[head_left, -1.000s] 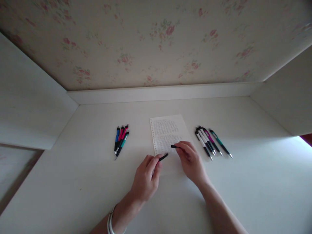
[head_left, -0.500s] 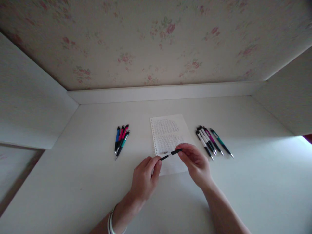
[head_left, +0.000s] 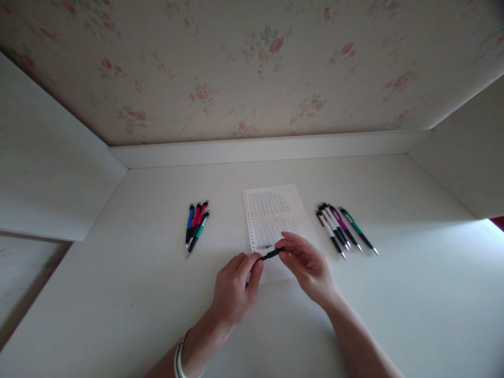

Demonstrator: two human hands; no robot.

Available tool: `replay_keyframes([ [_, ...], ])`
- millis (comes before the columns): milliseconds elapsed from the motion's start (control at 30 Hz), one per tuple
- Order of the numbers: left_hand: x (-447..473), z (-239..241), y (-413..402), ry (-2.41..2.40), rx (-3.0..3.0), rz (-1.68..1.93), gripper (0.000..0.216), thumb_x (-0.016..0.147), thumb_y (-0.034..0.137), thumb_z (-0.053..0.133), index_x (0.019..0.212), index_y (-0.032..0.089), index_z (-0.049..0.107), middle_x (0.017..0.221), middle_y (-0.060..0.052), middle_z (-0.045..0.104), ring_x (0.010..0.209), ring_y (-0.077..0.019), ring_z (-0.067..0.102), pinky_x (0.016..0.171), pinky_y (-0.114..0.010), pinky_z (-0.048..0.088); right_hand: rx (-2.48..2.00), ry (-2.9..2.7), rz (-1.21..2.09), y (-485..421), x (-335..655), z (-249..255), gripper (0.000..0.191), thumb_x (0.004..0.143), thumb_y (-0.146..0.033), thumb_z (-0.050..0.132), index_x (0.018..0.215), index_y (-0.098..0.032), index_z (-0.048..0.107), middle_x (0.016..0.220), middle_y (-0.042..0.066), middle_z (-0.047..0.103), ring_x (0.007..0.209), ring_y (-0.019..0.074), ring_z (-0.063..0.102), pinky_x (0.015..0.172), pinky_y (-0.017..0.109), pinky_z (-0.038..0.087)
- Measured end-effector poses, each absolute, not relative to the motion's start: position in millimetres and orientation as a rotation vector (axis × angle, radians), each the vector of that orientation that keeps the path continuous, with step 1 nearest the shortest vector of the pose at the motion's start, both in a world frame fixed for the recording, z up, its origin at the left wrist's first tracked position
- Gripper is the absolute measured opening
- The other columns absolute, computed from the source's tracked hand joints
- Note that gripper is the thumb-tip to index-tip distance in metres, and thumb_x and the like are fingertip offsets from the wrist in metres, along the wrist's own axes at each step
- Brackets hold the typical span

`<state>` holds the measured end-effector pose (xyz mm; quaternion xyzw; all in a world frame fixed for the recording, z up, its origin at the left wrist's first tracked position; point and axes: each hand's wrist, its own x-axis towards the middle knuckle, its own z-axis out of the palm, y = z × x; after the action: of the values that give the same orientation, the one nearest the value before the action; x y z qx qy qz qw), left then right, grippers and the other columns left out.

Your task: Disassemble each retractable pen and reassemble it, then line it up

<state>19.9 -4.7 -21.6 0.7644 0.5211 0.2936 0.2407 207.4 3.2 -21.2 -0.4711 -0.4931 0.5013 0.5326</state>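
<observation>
My left hand (head_left: 235,283) is closed, pinching one end of a slim black pen part between thumb and fingertips. My right hand (head_left: 306,268) pinches the other end, a black pen grip section (head_left: 272,253), which now meets or covers the part coming from the left fingers. How far one sits inside the other I cannot tell. Both hands are just above the lower part of a sheet of handwritten paper (head_left: 270,207) with punched holes along its left edge. A small dark piece (head_left: 268,246) shows on the sheet, behind the pen parts.
To the left lies a bunch of pens (head_left: 196,226) in blue, pink-red and green. On the right are several more pens (head_left: 334,226), white, purple and green, with black grips. The white desk (head_left: 157,315) is bounded by side panels and a back ledge (head_left: 268,149) under flowered wallpaper.
My right hand has moved left and slightly down, bringing the black grip section over the thin tip held by my left hand. The light gap between the two parts is gone.
</observation>
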Motion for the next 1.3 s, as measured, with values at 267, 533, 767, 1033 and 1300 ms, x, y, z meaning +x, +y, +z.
replay_keyframes([
  [267,19.0,-25.5,-6.0,1.414,2.127,0.795,0.020,0.097,0.033,0.052,0.113,0.022,0.056,0.086,-0.003,0.068,0.077,-0.0182,0.065,0.071,-0.029,0.052,-1.069,-1.284,1.396,0.2,203.0,-18.9,0.052,0.087,-0.028,0.068,0.134,-0.029,0.046,0.108,0.006,0.072,0.098,0.0209,0.070,0.090,0.042,0.057],
  [533,19.7,-23.9,-5.6,1.452,2.109,0.817,0.015,0.099,0.027,0.046,0.106,0.021,0.058,0.085,-0.003,0.069,0.078,-0.0185,0.067,0.071,-0.029,0.051,-1.462,-1.685,0.620,10.2,211.0,-24.7,0.026,0.095,-0.028,0.054,0.118,-0.028,0.065,0.108,0.009,0.069,0.096,0.0251,0.063,0.086,0.045,0.053],
  [767,20.3,-23.4,-5.3,1.469,2.138,0.819,0.015,0.099,0.028,0.045,0.104,0.021,0.058,0.083,-0.004,0.069,0.077,-0.0184,0.067,0.070,-0.028,0.052,-1.470,-1.911,0.482,13.0,204.8,-30.4,0.022,0.094,-0.026,0.053,0.102,-0.028,0.073,0.107,0.010,0.070,0.095,0.0276,0.062,0.083,0.047,0.052],
  [1033,19.3,-23.6,-5.9,1.471,2.073,0.839,0.014,0.099,0.028,0.048,0.105,0.021,0.059,0.086,-0.003,0.068,0.079,-0.0178,0.066,0.070,-0.028,0.052,-1.421,-0.964,0.862,15.0,239.8,-23.5,0.020,0.080,-0.035,0.074,0.096,-0.024,0.071,0.088,0.004,0.073,0.079,0.0200,0.068,0.074,0.036,0.056],
  [1300,20.3,-25.6,-3.7,1.422,2.111,0.894,0.013,0.096,0.024,0.053,0.104,0.021,0.063,0.089,-0.005,0.067,0.085,-0.0195,0.063,0.079,-0.032,0.052,-1.252,-1.359,1.000,10.5,234.5,-9.1,0.006,0.087,-0.027,0.066,0.090,-0.025,0.071,0.091,0.004,0.068,0.085,0.0184,0.064,0.073,0.030,0.053],
])
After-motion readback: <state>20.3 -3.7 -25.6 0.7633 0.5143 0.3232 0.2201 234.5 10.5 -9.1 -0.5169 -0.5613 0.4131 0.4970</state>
